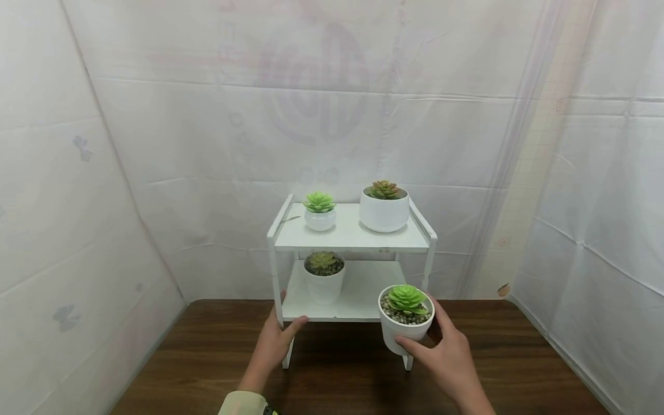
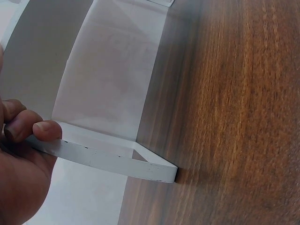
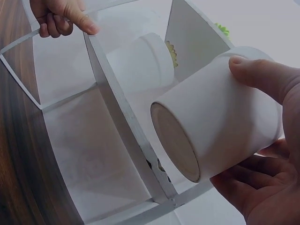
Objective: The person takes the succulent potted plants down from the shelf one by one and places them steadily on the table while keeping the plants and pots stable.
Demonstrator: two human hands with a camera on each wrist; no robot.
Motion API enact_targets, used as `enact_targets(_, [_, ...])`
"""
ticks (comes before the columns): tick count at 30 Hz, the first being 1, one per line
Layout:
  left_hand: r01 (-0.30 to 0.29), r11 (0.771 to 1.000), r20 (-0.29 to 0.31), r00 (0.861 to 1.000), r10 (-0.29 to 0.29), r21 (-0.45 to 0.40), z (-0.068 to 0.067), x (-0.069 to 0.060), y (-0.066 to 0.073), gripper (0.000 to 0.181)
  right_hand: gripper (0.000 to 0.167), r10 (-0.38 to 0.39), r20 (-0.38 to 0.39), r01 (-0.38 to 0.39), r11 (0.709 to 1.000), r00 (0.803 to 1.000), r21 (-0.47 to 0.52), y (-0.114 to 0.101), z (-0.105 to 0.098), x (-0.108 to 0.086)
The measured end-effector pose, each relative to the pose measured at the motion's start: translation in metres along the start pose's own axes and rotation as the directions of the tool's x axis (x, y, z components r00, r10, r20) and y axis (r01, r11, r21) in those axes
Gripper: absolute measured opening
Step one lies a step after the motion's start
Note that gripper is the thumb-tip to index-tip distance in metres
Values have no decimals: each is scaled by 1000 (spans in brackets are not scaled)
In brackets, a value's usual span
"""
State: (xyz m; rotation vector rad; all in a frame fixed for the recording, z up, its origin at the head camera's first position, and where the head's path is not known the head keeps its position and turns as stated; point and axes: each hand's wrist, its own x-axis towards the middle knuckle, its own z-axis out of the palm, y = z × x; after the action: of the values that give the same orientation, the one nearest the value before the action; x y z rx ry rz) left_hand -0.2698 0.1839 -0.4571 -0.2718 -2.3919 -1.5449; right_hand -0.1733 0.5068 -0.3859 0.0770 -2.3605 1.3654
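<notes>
A two-tier white shelf [image 1: 358, 314] stands on the table. My left hand [image 1: 275, 340] grips its left side at the lower shelf, thumb on the front edge; in the left wrist view the fingers [image 2: 47, 131] curl round the white frame [image 2: 108, 158]. With my right hand [image 1: 448, 351] I hold a white pot [image 1: 402, 334] with a bright green succulent [image 1: 407, 298], in front of the lower shelf's right part. The right wrist view shows thumb and fingers of the hand [image 3: 276, 126] round the tilted pot [image 3: 220, 117]. Another potted succulent [image 1: 324, 282] is on the lower shelf's left.
On the top shelf stand a small round pot [image 1: 320, 220] with a green succulent at the left and a wider white pot [image 1: 384, 213] with a reddish-green one at the right. The dark wooden table [image 1: 218, 328] lies beneath, with pale sheeting [image 1: 207, 144] behind and at both sides.
</notes>
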Motion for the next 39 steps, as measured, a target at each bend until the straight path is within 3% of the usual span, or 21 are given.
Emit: enact_targets(39, [0,1000,4,1000,0,-6,0,0,-2,89,94,-13,-36,10,996,999,-85,15,-31,-3])
